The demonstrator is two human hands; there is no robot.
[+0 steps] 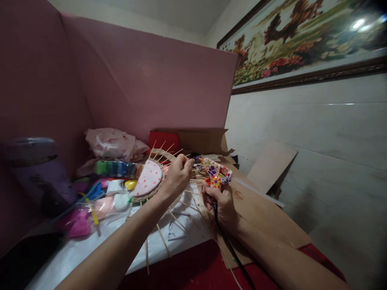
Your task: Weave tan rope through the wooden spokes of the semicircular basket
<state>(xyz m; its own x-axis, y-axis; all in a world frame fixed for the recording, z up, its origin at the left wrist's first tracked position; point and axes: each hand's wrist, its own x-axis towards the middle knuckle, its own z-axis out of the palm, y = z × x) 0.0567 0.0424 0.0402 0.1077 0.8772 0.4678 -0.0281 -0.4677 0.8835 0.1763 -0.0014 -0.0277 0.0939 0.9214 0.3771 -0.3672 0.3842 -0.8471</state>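
The person's right hand [222,201] grips a gun-shaped tool [215,173], patterned with bright purple, orange and yellow flowers, a black cord [229,241] trailing below; the tool is over the cardboard [269,217], its tip near the left hand [179,173], whose fingertips are drawn together, though one cannot tell whether they pinch anything; beside that hand, a spotted half-round pad [148,179] covers part of a spoked woven piece [163,154]; clear packets [80,223] hold magenta, peach and white lumps; another packet [116,169] holds green and blue blocks.
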